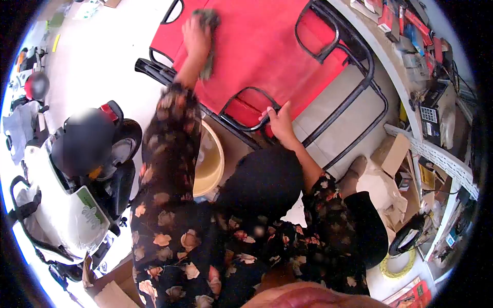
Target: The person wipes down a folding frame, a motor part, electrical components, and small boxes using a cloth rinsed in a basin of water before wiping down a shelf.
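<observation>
A red fabric sheet (257,56) with black-edged cut-outs is stretched on a black tube frame (339,110), like a folding cot. My left hand (196,38) presses a dark greenish cloth (208,66) flat against the red fabric near its far left part. The fingers are bent over the cloth. My right hand (280,122) holds the black edge of the near cut-out, thumb up and fingers curled round it. A yellowish basin (220,154) with liquid in it stands on the floor below my left forearm, partly hidden by the sleeve.
At left a white scooter (67,210) with black parts is parked. Shelves (436,154) with boxes and tools line the right side. Cardboard (393,154), a yellow coil (398,267) and a red package (411,295) lie at lower right.
</observation>
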Available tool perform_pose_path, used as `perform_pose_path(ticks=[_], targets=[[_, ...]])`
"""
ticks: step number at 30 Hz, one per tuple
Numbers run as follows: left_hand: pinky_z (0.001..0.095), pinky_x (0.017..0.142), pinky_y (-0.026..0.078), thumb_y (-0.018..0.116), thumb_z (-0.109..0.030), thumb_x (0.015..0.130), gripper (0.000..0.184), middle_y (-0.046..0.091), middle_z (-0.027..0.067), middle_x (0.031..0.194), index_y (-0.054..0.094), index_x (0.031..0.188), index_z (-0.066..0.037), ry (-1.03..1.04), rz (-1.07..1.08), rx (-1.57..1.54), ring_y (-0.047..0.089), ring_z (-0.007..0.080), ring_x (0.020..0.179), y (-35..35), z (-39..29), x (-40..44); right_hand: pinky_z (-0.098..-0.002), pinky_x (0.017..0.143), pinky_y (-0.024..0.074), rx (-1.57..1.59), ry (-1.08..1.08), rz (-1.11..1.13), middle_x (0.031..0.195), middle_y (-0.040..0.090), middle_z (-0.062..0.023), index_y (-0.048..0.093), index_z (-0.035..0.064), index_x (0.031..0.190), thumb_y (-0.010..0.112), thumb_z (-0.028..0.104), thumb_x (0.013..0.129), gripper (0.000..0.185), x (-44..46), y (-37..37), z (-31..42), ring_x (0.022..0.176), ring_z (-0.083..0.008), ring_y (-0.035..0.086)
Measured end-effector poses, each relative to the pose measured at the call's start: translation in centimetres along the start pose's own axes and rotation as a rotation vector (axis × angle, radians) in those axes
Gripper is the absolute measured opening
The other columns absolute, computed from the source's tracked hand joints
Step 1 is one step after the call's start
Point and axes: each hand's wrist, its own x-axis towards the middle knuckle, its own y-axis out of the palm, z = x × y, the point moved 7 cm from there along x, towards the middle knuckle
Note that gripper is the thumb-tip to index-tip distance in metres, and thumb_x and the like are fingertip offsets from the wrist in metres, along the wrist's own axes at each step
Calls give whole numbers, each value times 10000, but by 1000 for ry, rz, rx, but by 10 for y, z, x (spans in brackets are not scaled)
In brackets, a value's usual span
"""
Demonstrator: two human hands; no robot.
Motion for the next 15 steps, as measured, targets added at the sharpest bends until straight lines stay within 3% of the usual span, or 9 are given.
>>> perform_pose_path(ticks=[2,4,7,9,12,14,15], targets=[[471,877,403,614,-160,809,362,574,180,1053,534,1146,-56,26,-9,-51,527,368,1003,27,-19,57,-306,591,538,-14,15,9,791,585,-141,210,-36,1098,444,47,955,286,-1,1,4,664,-214,638],[474,721,459,539,-210,892,228,609,214,1026,610,1051,-63,-78,-76,-184,574,380,927,35,-48,95,-305,597,539,-9,23,-8,790,587,-136,177,-61,1149,444,52,957,348,-2,2,5,667,-212,637],[489,818,438,583,-117,851,321,501,253,1234,549,1163,-53,74,-59,-414,508,408,1056,34,-80,63,-309,608,542,-2,7,-21,799,588,-130,133,-80,1206,442,59,961,419,4,-1,-6,673,-210,637],[465,901,410,622,-163,798,379,577,190,1080,538,1154,-63,57,208,-260,527,389,1023,41,-63,30,-314,616,545,6,10,-8,810,589,-129,114,-79,1233,440,62,962,447,5,0,-14,678,-210,638],[443,940,407,659,-124,733,412,552,168,1140,538,1124,-74,250,419,-233,499,371,1098,-3,-57,-61,-321,621,548,11,44,2,827,588,-131,111,-61,1255,440,63,961,459,1,1,-5,684,-212,641],[453,908,432,657,-117,719,399,566,187,1096,549,1101,-71,87,646,-309,531,395,1046,-36,-35,-122,-325,621,549,-10,73,-20,837,588,-133,125,-43,1258,442,64,960,448,0,0,-3,686,-214,642],[456,897,438,655,-118,717,391,570,193,1083,552,1092,-70,21,747,-305,540,400,1030,-52,-30,-143,-322,621,539,-16,64,-19,817,592,-126,41,-60,1301,443,77,959,546,3,1,-5,674,-206,635]])
